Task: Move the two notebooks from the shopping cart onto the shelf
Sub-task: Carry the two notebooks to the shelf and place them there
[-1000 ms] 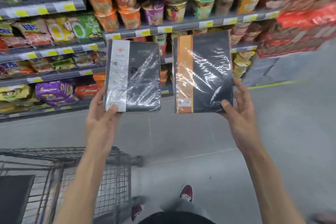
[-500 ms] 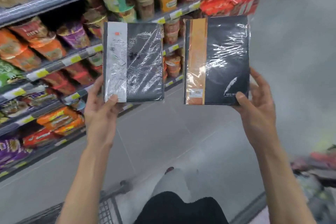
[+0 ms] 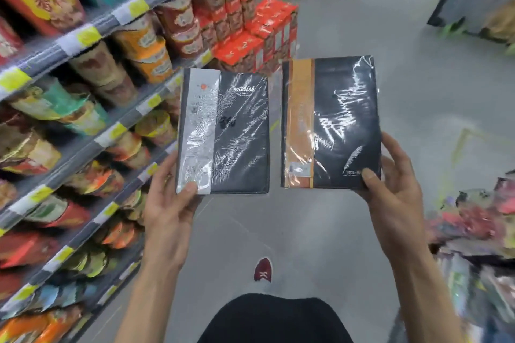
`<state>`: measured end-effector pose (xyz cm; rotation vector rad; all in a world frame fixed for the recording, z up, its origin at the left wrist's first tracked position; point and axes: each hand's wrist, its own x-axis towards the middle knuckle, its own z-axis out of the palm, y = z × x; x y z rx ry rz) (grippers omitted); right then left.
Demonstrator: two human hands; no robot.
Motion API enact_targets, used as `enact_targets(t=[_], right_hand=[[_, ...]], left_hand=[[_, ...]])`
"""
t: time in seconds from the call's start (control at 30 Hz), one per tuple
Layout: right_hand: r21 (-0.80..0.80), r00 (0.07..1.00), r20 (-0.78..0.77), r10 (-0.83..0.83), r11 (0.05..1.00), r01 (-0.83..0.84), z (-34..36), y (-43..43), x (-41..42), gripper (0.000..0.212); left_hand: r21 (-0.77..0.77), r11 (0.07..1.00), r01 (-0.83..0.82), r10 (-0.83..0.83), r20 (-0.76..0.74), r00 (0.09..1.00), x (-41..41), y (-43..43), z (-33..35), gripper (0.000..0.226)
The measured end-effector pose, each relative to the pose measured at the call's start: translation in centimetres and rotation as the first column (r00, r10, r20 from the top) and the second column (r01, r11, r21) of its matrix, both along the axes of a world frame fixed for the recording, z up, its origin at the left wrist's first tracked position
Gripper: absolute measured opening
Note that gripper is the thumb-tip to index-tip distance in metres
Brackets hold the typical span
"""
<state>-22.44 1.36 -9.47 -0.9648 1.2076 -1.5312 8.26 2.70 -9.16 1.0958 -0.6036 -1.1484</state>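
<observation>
Two shrink-wrapped dark notebooks are held upright in front of me over the aisle floor. The one with a silver-grey band [image 3: 225, 131] is pinched at its lower left corner by my left hand [image 3: 170, 203], thumb on the cover. The one with an orange band [image 3: 331, 122] is gripped at its lower right corner by my right hand [image 3: 393, 198], thumb on the cover and fingers behind. A gap separates the two notebooks. The shopping cart is out of view.
Shelves [image 3: 83, 145] of instant noodle cups and snack bags run along the left. Stacked red boxes [image 3: 250, 33] stand at the shelf end. Blurred packaged goods [image 3: 479, 231] are at the right edge. Grey floor [image 3: 278, 231] stretches ahead, with my red shoe [image 3: 262, 270] below.
The view has swung right along the aisle; the shelves moved to the left edge and the cart left the frame. Both hands keep the same hold on the notebooks.
</observation>
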Motion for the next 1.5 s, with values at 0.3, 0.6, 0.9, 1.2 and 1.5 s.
enact_targets(t=[0.3, 0.6, 0.9, 1.2, 1.5], right_hand=[[0.011, 0.955, 0.064, -0.29, 0.957, 0.29, -1.3, -8.0, -6.0, 0.061], [0.036, 0.84, 0.122, -0.529, 0.848, 0.529, -2.2, -11.9, -16.1, 0.06], [0.12, 0.57, 0.113, -0.814, 0.58, 0.806, -3.5, -7.5, -19.9, 0.064], [0.183, 0.134, 0.114, -0.984, 0.153, 0.971, -4.8, -2.9, -15.8, 0.06], [0.239, -0.289, 0.126, -0.949, -0.253, 0.937, -6.1, -1.7, -7.4, 0.067]], left_hand=[[0.012, 0.918, 0.396, -0.396, 0.04, 0.918, -6.3, -18.9, 0.1, 0.056], [0.045, 0.774, 0.631, -0.632, 0.116, 0.766, -21.5, -31.1, -0.5, 0.062], [0.131, 0.445, 0.886, -0.895, 0.046, 0.443, -33.8, -35.9, -1.8, 0.061], [0.166, -0.037, 0.985, -0.999, 0.007, -0.039, -44.0, -36.6, -4.2, 0.059], [0.163, -0.456, 0.875, -0.89, -0.064, -0.452, -49.5, -33.1, -5.8, 0.056]])
